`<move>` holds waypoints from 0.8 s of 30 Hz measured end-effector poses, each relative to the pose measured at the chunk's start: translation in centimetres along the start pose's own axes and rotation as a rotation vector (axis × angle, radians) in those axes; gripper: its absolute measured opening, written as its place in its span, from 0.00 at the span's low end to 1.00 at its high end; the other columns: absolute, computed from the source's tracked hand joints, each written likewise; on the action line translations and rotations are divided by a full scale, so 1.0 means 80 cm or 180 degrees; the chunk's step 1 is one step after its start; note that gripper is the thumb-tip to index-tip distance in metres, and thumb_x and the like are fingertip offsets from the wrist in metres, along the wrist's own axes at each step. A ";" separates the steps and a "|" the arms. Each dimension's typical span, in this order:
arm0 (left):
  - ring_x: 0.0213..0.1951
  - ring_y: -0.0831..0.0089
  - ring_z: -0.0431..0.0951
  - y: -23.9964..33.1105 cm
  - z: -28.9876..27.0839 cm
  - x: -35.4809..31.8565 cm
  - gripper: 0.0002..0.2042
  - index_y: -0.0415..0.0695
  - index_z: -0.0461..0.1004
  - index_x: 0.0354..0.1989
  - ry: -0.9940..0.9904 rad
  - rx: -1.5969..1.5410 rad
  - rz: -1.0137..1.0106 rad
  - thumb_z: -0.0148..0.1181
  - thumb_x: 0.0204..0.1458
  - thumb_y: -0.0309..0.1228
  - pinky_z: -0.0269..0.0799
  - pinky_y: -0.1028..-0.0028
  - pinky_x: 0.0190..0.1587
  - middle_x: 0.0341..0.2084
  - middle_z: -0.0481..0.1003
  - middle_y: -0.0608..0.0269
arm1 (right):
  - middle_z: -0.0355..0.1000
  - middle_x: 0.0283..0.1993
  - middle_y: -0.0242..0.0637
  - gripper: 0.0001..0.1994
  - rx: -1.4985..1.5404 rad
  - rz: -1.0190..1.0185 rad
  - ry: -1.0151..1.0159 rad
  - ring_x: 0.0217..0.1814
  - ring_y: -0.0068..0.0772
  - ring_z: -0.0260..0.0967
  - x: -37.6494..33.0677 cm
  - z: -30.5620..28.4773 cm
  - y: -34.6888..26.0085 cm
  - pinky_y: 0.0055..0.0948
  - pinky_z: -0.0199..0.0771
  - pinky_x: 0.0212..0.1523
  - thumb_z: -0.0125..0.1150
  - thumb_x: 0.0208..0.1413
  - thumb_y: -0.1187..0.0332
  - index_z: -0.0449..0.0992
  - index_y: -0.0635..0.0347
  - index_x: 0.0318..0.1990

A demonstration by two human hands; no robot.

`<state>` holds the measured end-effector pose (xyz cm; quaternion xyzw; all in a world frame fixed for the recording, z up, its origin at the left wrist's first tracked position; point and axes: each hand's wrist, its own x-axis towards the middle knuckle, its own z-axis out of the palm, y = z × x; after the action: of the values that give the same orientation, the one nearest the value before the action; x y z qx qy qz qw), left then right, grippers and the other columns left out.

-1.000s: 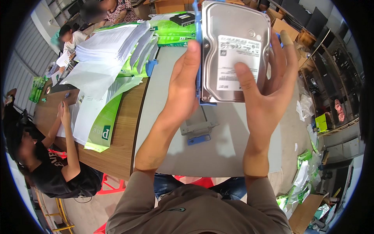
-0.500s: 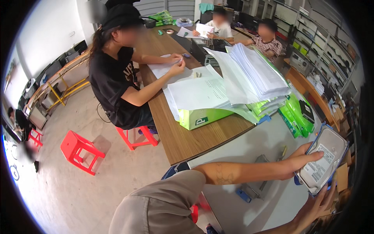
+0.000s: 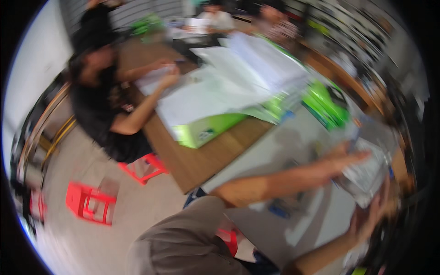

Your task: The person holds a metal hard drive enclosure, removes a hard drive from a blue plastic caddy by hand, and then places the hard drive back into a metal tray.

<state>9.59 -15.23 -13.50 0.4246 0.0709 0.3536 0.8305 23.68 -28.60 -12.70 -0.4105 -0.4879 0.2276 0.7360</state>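
Care is called for first at the left hand (image 3: 337, 165), which is clamped on the left edge of a metal-cased drive (image 3: 367, 176), with the thumb laid across its face; the other fingers are hidden. The pinch is best made firm at the rim, with little pressure put on the broad face, and turns are best made slowly, since a knock could do harm. Farther round, the right hand (image 3: 372, 211) is set at the drive's lower edge; whether it is closed on it or only rested against it cannot be told through the blur. Weight is best shared between both hands.

With twelve taken as the top of the view, a co-worker (image 3: 94, 110) in black is seen between nine and ten o'clock from the left hand, well apart. Paper stacks (image 3: 220, 89) are spread at ten o'clock on a brown table (image 3: 220, 156). At eight, a blue piece (image 3: 278, 209) is left on the grey table (image 3: 275, 236). The drive is found at nearly four o'clock from the left hand, touching it, and at twelve from the right hand, its paler patch faced to the camera.
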 end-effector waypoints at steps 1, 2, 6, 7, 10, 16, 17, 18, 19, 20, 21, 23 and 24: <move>0.44 0.72 0.76 0.001 -0.001 -0.002 0.35 0.40 0.65 0.58 -0.0054 -0.0173 0.0004 0.68 0.48 0.51 0.73 0.70 0.45 0.43 0.76 0.59 | 0.50 0.71 0.53 0.42 -0.0089 -0.0142 0.0110 0.71 0.50 0.53 -0.006 0.005 -0.001 0.46 0.55 0.68 0.67 0.51 0.59 0.52 0.69 0.69; 0.41 0.72 0.78 0.014 -0.009 -0.009 0.33 0.38 0.67 0.55 0.0159 0.0048 -0.0007 0.69 0.48 0.50 0.75 0.71 0.42 0.40 0.77 0.59 | 0.54 0.68 0.56 0.43 0.0101 0.0048 -0.0116 0.67 0.49 0.60 0.002 0.022 -0.001 0.42 0.59 0.67 0.69 0.50 0.61 0.52 0.72 0.68; 0.39 0.75 0.80 0.041 -0.015 -0.030 0.29 0.35 0.67 0.54 0.0264 0.0253 0.0304 0.65 0.53 0.45 0.77 0.75 0.41 0.41 0.77 0.57 | 0.66 0.58 0.60 0.36 0.0745 0.0259 -0.0328 0.60 0.45 0.68 0.002 0.062 -0.007 0.36 0.66 0.60 0.60 0.56 0.71 0.47 0.75 0.68; 0.39 0.75 0.80 0.041 -0.011 -0.025 0.29 0.34 0.67 0.54 0.0209 0.0338 0.0429 0.64 0.54 0.45 0.77 0.76 0.41 0.41 0.77 0.57 | 0.67 0.56 0.60 0.35 0.0983 0.0284 -0.0175 0.58 0.44 0.69 0.004 0.064 -0.013 0.34 0.67 0.58 0.58 0.57 0.74 0.47 0.75 0.68; 0.40 0.76 0.80 0.041 -0.005 -0.028 0.27 0.33 0.67 0.54 -0.0070 0.0475 0.0343 0.61 0.57 0.45 0.77 0.77 0.42 0.41 0.78 0.57 | 0.70 0.54 0.60 0.34 0.1029 0.0348 -0.0254 0.55 0.40 0.71 -0.002 0.055 -0.028 0.32 0.68 0.55 0.57 0.58 0.73 0.47 0.75 0.68; 0.39 0.76 0.80 0.041 0.005 -0.039 0.25 0.33 0.68 0.53 -0.0032 0.0720 0.0501 0.59 0.58 0.43 0.77 0.77 0.41 0.42 0.78 0.56 | 0.72 0.50 0.56 0.37 0.1053 0.0258 -0.0327 0.51 0.38 0.72 -0.009 0.054 -0.037 0.33 0.69 0.53 0.62 0.54 0.73 0.48 0.76 0.67; 0.39 0.76 0.80 0.043 0.003 -0.041 0.25 0.33 0.68 0.53 -0.0019 0.0822 0.0534 0.60 0.58 0.43 0.77 0.77 0.41 0.42 0.78 0.56 | 0.72 0.50 0.56 0.37 0.1071 0.0263 -0.0316 0.51 0.38 0.72 -0.009 0.056 -0.036 0.33 0.69 0.53 0.62 0.54 0.73 0.48 0.76 0.67; 0.39 0.76 0.80 0.044 0.005 -0.041 0.25 0.33 0.69 0.53 -0.0038 0.0783 0.0533 0.60 0.57 0.43 0.77 0.77 0.41 0.41 0.78 0.56 | 0.72 0.49 0.55 0.38 0.1020 0.0231 -0.0339 0.50 0.36 0.72 -0.009 0.055 -0.038 0.30 0.69 0.50 0.63 0.54 0.73 0.48 0.76 0.67; 0.39 0.76 0.80 0.044 0.005 -0.040 0.25 0.33 0.69 0.53 -0.0065 0.0769 0.0505 0.60 0.57 0.43 0.77 0.77 0.41 0.41 0.78 0.56 | 0.73 0.48 0.53 0.38 0.0970 0.0201 -0.0366 0.49 0.34 0.72 -0.010 0.053 -0.040 0.28 0.70 0.47 0.64 0.53 0.73 0.49 0.75 0.67; 0.39 0.76 0.80 0.046 0.004 -0.038 0.25 0.32 0.69 0.53 -0.0096 0.0851 0.0528 0.61 0.57 0.43 0.77 0.77 0.40 0.41 0.78 0.56 | 0.73 0.48 0.53 0.38 0.0951 0.0199 -0.0334 0.49 0.34 0.72 -0.011 0.051 -0.041 0.28 0.70 0.47 0.64 0.53 0.73 0.49 0.75 0.67; 0.39 0.76 0.80 0.046 0.002 -0.038 0.25 0.32 0.69 0.53 -0.0103 0.0940 0.0563 0.61 0.57 0.43 0.77 0.77 0.40 0.41 0.78 0.56 | 0.73 0.47 0.51 0.38 0.0737 0.0115 -0.0370 0.46 0.31 0.71 -0.011 0.049 -0.040 0.26 0.71 0.45 0.65 0.52 0.74 0.49 0.74 0.67; 0.39 0.76 0.79 0.047 0.004 -0.039 0.26 0.32 0.69 0.53 -0.0048 0.0980 0.0594 0.62 0.56 0.42 0.76 0.77 0.40 0.42 0.78 0.55 | 0.74 0.46 0.49 0.39 0.0525 0.0041 -0.0404 0.44 0.27 0.70 -0.014 0.047 -0.040 0.24 0.71 0.42 0.66 0.51 0.75 0.50 0.73 0.67; 0.39 0.75 0.79 0.048 0.005 -0.040 0.26 0.32 0.69 0.54 0.0012 0.1046 0.0683 0.63 0.56 0.42 0.76 0.76 0.41 0.42 0.78 0.55 | 0.74 0.45 0.46 0.40 0.0505 0.0116 -0.0346 0.41 0.24 0.68 -0.015 0.048 -0.041 0.22 0.70 0.40 0.67 0.49 0.78 0.51 0.72 0.67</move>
<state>5.37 -16.05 -10.96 0.5589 0.0836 0.4245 0.7074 19.50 -29.84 -9.87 -0.3468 -0.5000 0.3008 0.7343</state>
